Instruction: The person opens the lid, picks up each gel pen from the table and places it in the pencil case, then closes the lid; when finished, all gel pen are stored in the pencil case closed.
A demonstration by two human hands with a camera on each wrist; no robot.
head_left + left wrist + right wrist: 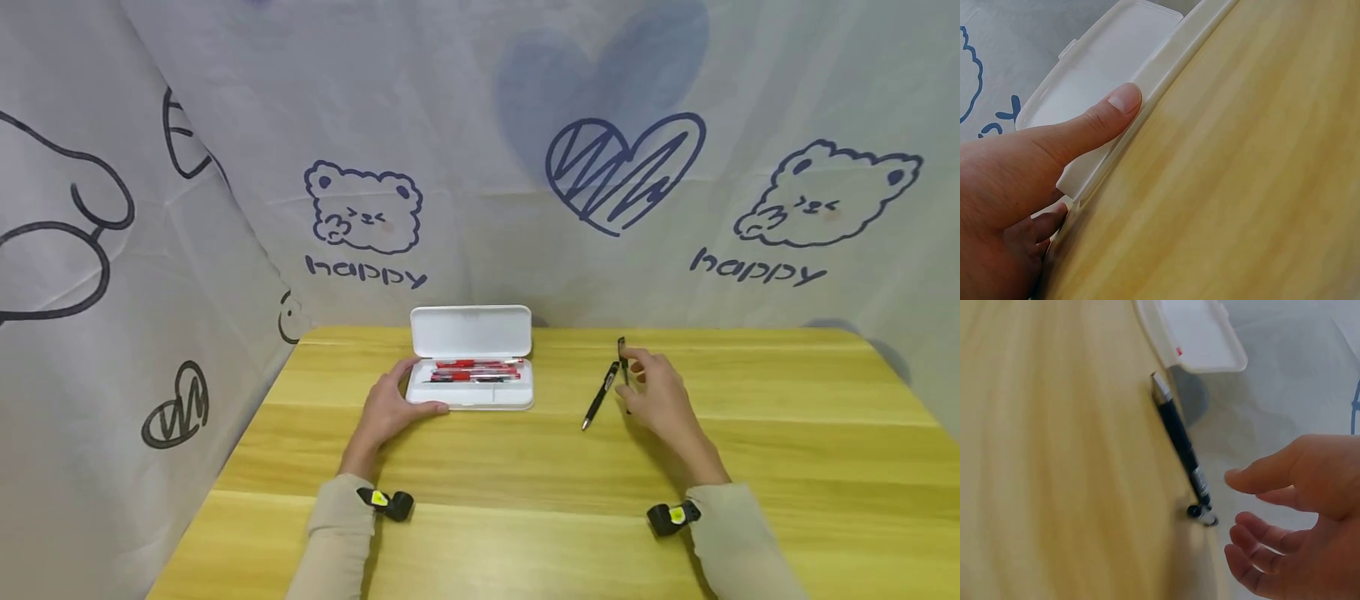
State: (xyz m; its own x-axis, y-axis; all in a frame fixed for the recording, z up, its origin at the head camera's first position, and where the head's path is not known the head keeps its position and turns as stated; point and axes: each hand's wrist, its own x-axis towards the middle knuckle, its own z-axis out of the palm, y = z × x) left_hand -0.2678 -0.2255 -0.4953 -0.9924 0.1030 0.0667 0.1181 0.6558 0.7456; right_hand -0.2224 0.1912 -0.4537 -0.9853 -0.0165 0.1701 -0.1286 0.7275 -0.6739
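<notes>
A white pencil case (472, 398) stands with its lid (472, 332) raised and several red pens (476, 377) inside. My left hand (386, 410) grips its left end, the thumb (1100, 122) lying along the front edge in the left wrist view. To the right, a black pen (598, 402) with a silver tip lies slanted on the table. Beside it is a second dark pen (622, 345), partly covered by my right hand (662, 398). In the right wrist view the fingers (1266, 472) are bent and spread apart, with nothing held between them.
The wooden table (510, 525) has its back edge against a pale cloth (465, 83) printed with hearts and bears. The raised lid stands near that edge. A small camera (397, 505) is strapped on the left wrist, another camera (662, 520) on the right.
</notes>
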